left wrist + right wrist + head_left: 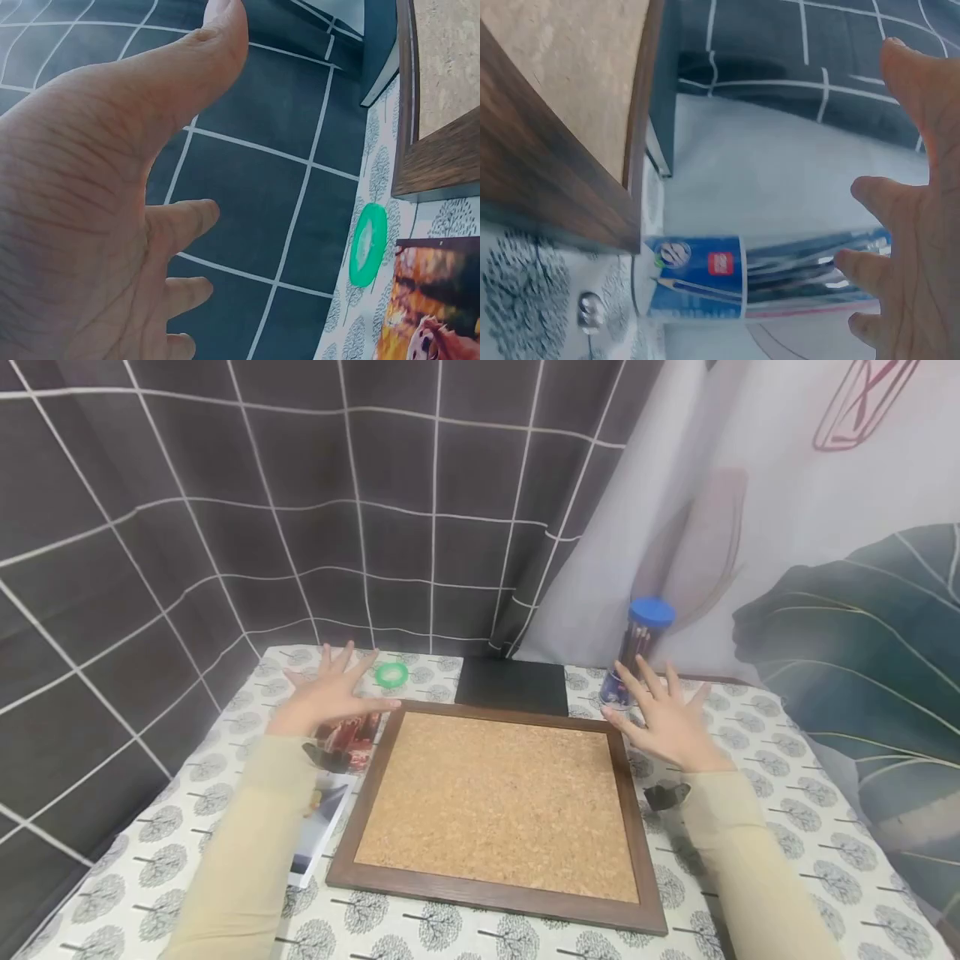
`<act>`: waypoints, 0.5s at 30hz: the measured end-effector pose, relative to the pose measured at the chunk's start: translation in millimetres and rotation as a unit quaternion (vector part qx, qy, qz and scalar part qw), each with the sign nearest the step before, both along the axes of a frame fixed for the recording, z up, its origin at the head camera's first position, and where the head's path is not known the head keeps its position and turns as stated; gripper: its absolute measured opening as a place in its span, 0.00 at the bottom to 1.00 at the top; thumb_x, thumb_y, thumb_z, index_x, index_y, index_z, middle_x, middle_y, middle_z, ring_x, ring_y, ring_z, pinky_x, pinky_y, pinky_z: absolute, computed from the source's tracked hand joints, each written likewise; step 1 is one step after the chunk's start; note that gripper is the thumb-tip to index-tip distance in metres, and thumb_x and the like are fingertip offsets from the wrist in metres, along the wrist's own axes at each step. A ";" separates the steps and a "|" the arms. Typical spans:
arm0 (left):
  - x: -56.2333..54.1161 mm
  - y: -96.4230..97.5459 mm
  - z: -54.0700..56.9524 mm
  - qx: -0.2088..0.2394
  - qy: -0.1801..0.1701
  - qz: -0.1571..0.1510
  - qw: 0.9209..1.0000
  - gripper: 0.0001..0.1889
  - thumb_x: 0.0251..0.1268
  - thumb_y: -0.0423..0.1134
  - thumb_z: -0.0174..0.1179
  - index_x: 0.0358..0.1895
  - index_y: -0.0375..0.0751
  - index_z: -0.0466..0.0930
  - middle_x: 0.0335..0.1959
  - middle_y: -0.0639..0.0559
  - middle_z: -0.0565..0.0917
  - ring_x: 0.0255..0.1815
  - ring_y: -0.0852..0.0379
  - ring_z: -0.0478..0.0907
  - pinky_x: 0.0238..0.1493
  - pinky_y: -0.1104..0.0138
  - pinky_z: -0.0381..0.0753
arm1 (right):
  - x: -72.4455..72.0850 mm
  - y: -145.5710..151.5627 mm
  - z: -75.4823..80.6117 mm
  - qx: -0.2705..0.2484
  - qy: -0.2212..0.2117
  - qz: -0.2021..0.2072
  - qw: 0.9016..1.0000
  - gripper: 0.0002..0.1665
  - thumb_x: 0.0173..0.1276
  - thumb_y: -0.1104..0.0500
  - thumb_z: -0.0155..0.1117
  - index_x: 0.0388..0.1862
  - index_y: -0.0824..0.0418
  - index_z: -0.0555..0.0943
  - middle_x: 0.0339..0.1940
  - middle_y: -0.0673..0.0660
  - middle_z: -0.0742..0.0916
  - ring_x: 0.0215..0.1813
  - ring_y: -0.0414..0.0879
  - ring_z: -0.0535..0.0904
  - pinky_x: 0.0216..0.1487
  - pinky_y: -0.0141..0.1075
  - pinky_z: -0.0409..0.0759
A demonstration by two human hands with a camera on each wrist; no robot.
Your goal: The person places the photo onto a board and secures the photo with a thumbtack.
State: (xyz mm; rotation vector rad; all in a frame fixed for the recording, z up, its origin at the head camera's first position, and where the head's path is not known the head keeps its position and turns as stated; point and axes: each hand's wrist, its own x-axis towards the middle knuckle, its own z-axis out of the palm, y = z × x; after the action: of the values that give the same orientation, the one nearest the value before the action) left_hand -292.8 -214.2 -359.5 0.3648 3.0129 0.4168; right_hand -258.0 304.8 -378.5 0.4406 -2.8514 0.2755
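Note:
A cork board (pixel 495 810) in a brown wooden frame lies flat on the cloth-covered table. My left hand (pixel 326 697) is spread above its far left corner, holding nothing. Beneath that hand are a reddish photo (pixel 442 300) and, nearer me, a second print with a white border (pixel 333 827), partly hidden by my sleeve. A green roll of tape (pixel 381 678) lies just past the left fingers. My right hand (pixel 671 727), fingers also spread, hovers by the far right corner. Behind it stands a clear tub of pencils (pixel 697 277) with a blue lid (pixel 651 610).
A flat black object (pixel 512 685) lies behind the board's far edge. A small shiny silver thing (pixel 591 311) sits on the tree-patterned cloth (pixel 442 927) to the right. Dark gridded fabric (pixel 390 543) and a pale curtain (pixel 600 560) hang behind the table.

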 end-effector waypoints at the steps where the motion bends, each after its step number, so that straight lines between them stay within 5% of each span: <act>1: -0.5 -1.7 0.1 -0.002 0.002 0.001 1.000 0.57 0.53 0.85 0.45 0.82 0.64 0.36 0.82 0.43 0.29 0.76 0.34 0.15 0.45 0.26 0.07 | -0.5 1.8 1.0 0.000 0.000 -0.001 1.000 0.47 0.73 0.28 0.45 0.83 0.39 0.43 0.84 0.59 0.48 0.79 0.71 0.30 0.57 0.73 0.12; 11: 0.2 -12.4 1.4 0.021 -0.001 0.007 1.000 0.55 0.52 0.86 0.45 0.81 0.68 0.38 0.82 0.45 0.28 0.76 0.37 0.13 0.43 0.26 0.05 | -0.4 11.9 9.6 -0.024 -0.013 0.006 1.000 0.46 0.74 0.30 0.48 0.84 0.43 0.47 0.84 0.57 0.48 0.80 0.69 0.32 0.59 0.74 0.16; 15: -3.1 -16.2 2.5 0.025 0.013 -0.004 1.000 0.52 0.58 0.79 0.52 0.82 0.60 0.45 0.82 0.40 0.38 0.79 0.30 0.25 0.51 0.20 0.18 | -2.6 20.5 9.8 -0.053 0.010 0.057 0.997 0.40 0.76 0.40 0.56 0.78 0.56 0.62 0.78 0.65 0.65 0.76 0.73 0.56 0.67 0.77 0.44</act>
State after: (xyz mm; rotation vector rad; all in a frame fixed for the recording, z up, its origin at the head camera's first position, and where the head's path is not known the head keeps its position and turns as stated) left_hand -296.0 -230.4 -357.0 0.3882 3.0300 0.4922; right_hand -260.6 325.3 -368.7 0.5832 -2.7800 0.4380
